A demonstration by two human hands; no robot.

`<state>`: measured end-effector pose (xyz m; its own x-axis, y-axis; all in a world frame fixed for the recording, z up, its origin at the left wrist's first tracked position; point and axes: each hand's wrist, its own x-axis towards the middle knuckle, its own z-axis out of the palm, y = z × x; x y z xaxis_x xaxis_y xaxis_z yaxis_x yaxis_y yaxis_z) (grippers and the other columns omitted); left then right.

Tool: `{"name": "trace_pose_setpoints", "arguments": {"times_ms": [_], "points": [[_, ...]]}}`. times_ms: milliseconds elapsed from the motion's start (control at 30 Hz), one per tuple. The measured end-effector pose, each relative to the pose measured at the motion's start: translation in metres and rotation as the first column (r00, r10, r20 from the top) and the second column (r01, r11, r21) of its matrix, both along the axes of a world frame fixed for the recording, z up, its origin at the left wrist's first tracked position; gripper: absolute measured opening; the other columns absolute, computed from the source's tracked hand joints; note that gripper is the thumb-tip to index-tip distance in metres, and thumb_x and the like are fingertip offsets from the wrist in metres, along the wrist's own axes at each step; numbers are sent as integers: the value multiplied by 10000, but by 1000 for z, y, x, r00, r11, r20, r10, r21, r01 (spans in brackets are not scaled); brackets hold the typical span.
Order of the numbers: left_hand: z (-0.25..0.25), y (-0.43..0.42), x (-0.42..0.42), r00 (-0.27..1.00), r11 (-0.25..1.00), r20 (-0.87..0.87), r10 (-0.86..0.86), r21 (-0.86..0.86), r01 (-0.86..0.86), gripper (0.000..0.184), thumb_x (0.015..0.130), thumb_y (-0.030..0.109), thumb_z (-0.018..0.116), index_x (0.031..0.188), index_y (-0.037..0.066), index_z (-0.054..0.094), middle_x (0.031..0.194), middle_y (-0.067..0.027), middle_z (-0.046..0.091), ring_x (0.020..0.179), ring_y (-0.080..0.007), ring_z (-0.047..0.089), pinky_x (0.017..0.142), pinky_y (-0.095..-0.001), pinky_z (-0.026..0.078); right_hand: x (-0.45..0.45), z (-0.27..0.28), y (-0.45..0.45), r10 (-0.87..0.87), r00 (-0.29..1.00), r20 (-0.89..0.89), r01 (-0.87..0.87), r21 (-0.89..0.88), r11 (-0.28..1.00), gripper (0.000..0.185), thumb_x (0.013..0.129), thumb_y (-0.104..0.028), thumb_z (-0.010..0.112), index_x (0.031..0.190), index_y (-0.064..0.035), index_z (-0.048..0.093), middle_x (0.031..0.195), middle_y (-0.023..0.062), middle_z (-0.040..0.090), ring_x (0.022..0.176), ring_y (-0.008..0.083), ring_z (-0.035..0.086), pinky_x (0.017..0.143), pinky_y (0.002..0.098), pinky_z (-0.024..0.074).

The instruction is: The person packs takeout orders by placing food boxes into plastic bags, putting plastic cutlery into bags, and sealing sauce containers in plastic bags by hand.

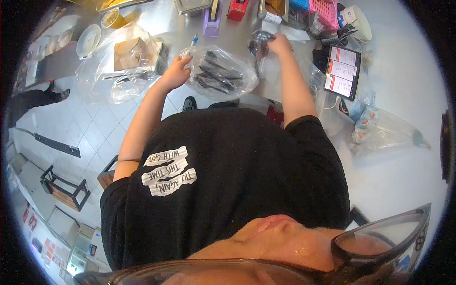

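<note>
A clear plastic bag (222,71) with several black plastic utensils (216,73) inside lies at the front edge of the metal counter. My left hand (176,72) is closed on the gathered left end of this bag. To the right of the bag, my right hand (280,45) has its fingers closed on dark plastic spoons (259,45), whose bowls point left. A blue-tipped pen (194,41) stands out just above my left hand. Further left, a second clear bag (118,88) lies around a brown paper packet (129,53).
Tape dispensers, one purple (212,20) and one red (237,9), stand at the back. A tablet (341,72) and a pink basket (324,13) are on the right. Plastic containers (89,41) sit at the left. Another person's leg (35,102) shows at the far left.
</note>
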<state>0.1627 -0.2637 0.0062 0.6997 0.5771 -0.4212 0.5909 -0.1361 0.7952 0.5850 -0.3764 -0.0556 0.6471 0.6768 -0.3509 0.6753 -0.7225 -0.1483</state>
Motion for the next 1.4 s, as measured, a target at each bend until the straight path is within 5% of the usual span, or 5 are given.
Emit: {"name": "trace_pose_setpoints", "arguments": {"times_ms": [233, 467, 667, 900, 1400], "points": [[-5, -2, -4, 998, 999, 38, 44, -27, -43, 511, 910, 156, 521, 1405, 52, 447, 1466, -226, 329, 1320, -368, 417, 1070, -370, 367, 64, 5, -51, -103, 880, -463, 453, 755, 474, 431, 752, -205, 768, 1101, 12, 637, 1086, 154, 665, 996, 190, 619, 829, 347, 501], [-15, -1, -6, 991, 994, 120, 62, -95, -51, 516, 942, 193, 557, 1434, 110, 425, 1435, -167, 344, 1047, -238, 529, 876, -321, 458, -51, 131, -55, -26, 859, 511, -437, 761, 479, 338, 751, -21, 704, 1080, -33, 630, 1006, 121, 657, 914, 269, 618, 849, 352, 488], [-20, 2, -10, 990, 994, 135, 33, -103, -19, 529, 928, 195, 567, 1429, 99, 426, 1453, -182, 332, 1184, -281, 461, 962, -338, 416, -80, 141, -26, -154, 988, 11, -73, 912, -403, 139, 881, -137, 650, 870, -26, 567, 972, 170, 658, 853, 265, 627, 784, 382, 491], [-7, -4, -12, 982, 999, 190, -1, -49, 10, 546, 926, 164, 579, 1447, 225, 427, 1293, -139, 403, 858, -167, 541, 782, -304, 481, -102, 30, -32, -178, 984, 10, 155, 444, 883, 560, 810, -456, 695, 1061, 41, 632, 1023, 259, 653, 1024, 400, 625, 887, 457, 492], [2, 6, -15, 997, 980, 77, 3, -200, 13, 722, 836, 183, 595, 1499, 163, 310, 1494, -278, 236, 1143, -324, 552, 864, -374, 530, -241, 42, -39, 606, 792, -75, -503, 482, 718, 712, 786, -391, 752, 1314, -5, 472, 1225, 228, 515, 1196, 391, 465, 1052, 461, 346]]}}
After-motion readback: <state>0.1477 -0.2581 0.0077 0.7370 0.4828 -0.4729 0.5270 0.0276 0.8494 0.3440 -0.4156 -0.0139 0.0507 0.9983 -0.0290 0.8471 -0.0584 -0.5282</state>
